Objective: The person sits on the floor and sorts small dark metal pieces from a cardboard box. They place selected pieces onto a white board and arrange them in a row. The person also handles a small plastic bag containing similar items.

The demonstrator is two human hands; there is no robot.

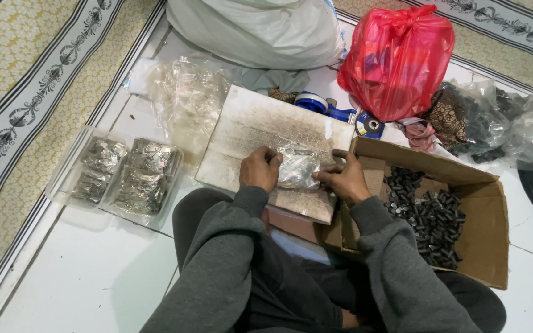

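On the board (248,132), both hands (300,176) pinch a clear packet (297,166).

Both hands, left hand (259,169) and right hand (342,179), gripping a small clear packet (297,166) over a worn board (260,132), cardboard box (485,203) of dark metal pieces (430,216) at three o'clock, red bag (396,58) at one o'clock

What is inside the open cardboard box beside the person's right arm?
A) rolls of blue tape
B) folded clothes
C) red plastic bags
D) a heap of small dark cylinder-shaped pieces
D: the cardboard box holds a heap of small dark cylinder-shaped pieces, lying just right of the right hand, which with the left hand holds a small clear packet.
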